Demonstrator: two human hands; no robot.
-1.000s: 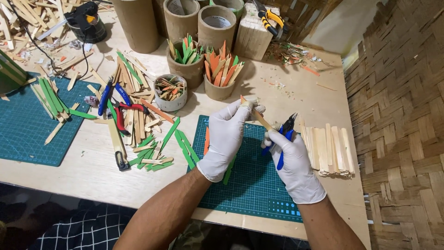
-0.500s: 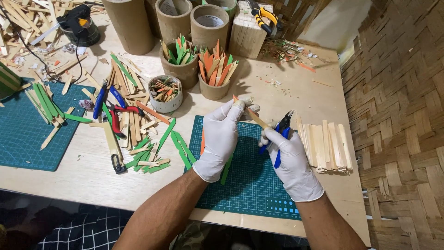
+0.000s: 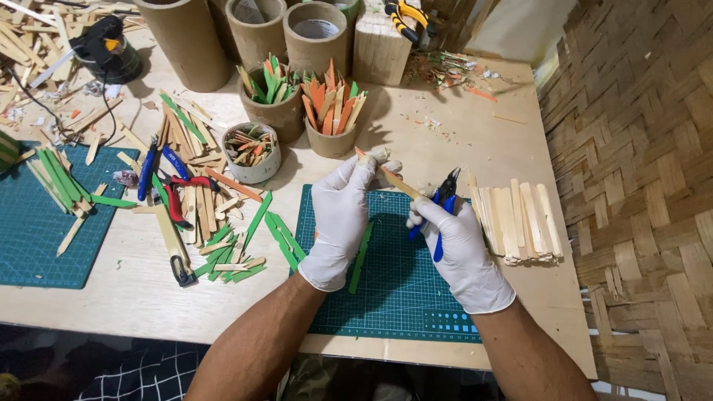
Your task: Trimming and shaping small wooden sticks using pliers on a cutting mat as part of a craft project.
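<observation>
Woven bamboo walls flank your cluttered surface [image 3: 445,141]. Over the green cutting mat [image 3: 394,289], your left hand [image 3: 343,219] pinches a wooden stick [image 3: 390,177] pointing toward ten o'clock; your right hand [image 3: 460,249], at three o'clock of it, grips blue-handled cutters [image 3: 443,204].

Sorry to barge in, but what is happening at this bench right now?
A person in white gloves is working over a green cutting mat. The left hand holds a thin wooden stick at an angle, and the right hand grips blue-handled cutters beside it. A stack of plain sticks lies to the right; green sticks lie scattered to the left.
</observation>
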